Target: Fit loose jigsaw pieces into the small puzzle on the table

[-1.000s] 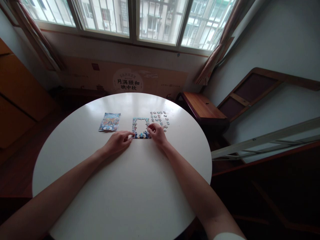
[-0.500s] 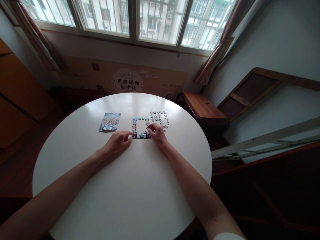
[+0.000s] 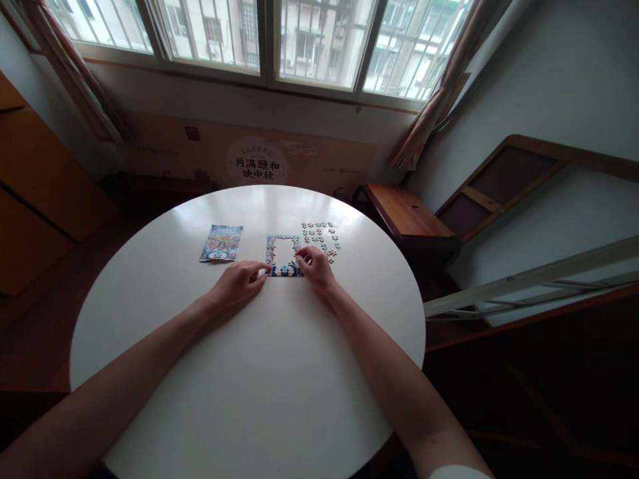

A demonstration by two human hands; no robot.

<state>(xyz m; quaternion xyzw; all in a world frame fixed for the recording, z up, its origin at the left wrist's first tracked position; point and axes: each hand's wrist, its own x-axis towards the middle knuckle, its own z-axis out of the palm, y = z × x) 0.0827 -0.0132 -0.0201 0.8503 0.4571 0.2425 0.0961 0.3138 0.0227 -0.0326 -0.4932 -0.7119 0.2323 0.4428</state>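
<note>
A jigsaw puzzle point(image 3: 283, 271) lies on the white table, its border joined into an upright rectangle around a bare middle. My left hand point(image 3: 242, 279) rests at its lower left corner, fingers stretched out and fingertips touching the edge. At the right side of the border, the thumb and forefinger of my right hand point(image 3: 317, 269) are pinched together on a puzzle piece, mostly hidden by the fingers. Loose puzzle pieces point(image 3: 319, 233) lie in rough rows just beyond my right hand, some partly behind it.
A colourful printed packet point(image 3: 222, 243) lies left of the puzzle on the round white table point(image 3: 249, 379). Behind the table's right edge stands a wooden stool or bench point(image 3: 399, 209). A printed cardboard panel point(image 3: 309, 156) leans below the barred window.
The view has shifted very slightly, so everything sits a little further right. Both hands keep their places at the puzzle, with hardly any finger movement.
</note>
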